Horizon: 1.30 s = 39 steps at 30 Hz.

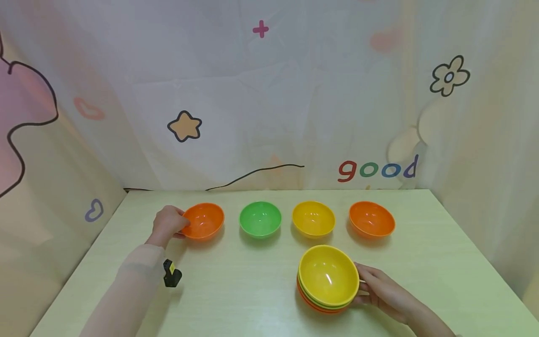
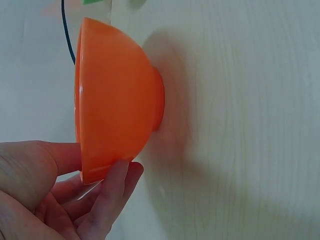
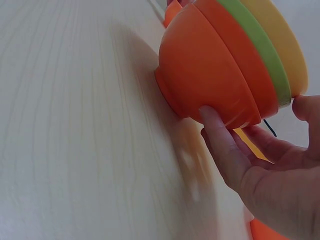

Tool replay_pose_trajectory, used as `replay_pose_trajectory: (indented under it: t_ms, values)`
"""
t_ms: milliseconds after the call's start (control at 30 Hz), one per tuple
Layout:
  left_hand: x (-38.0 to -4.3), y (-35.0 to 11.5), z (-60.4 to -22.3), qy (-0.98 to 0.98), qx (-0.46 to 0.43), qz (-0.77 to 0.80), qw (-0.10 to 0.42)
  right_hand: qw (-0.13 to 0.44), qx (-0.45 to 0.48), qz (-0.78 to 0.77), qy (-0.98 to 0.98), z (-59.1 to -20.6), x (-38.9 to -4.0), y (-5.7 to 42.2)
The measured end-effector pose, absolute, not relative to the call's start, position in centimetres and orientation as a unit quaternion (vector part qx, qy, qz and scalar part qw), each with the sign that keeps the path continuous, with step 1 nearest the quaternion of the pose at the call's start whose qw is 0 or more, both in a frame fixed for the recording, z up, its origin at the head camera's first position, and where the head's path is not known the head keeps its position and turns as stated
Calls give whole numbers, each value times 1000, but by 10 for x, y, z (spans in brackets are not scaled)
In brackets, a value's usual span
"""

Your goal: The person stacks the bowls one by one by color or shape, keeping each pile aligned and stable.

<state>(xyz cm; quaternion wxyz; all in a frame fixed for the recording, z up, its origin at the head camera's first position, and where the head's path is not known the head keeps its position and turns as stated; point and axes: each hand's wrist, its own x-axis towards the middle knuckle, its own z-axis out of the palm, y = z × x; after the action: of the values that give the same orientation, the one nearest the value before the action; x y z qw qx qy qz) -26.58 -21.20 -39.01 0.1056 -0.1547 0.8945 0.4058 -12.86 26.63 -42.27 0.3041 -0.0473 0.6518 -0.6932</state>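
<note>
My left hand [image 1: 167, 223] pinches the near-left rim of an orange bowl [image 1: 204, 222], thumb at the lip and fingers against the outer wall. In the left wrist view this orange bowl [image 2: 115, 100] is upright, its foot close to the table; contact is hard to tell. On the front right, my right hand [image 1: 385, 291] grips the side of a stack of bowls [image 1: 328, 277]. The right wrist view shows a yellow bowl [image 3: 282, 45] on top, a green bowl [image 3: 265, 47] under it and two orange bowls [image 3: 205, 65] below. The right thumb touches the upper rim, with fingers lower down.
A green bowl [image 1: 260, 220], a yellow bowl [image 1: 313, 220] and another orange bowl [image 1: 371, 220] stand in a row along the back of the pale table [image 1: 236, 290]. Behind them hangs a printed curtain [image 1: 269, 107]. A black device [image 1: 171, 274] sits at the left wrist.
</note>
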Motion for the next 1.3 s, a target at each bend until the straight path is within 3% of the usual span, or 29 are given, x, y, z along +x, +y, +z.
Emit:
replay_pose_trajectory:
  t_ms: [1300]
  values:
    - [-269, -211, -391, 922, -133, 354, 83, 306, -22, -690, 656, -425, -129, 267]
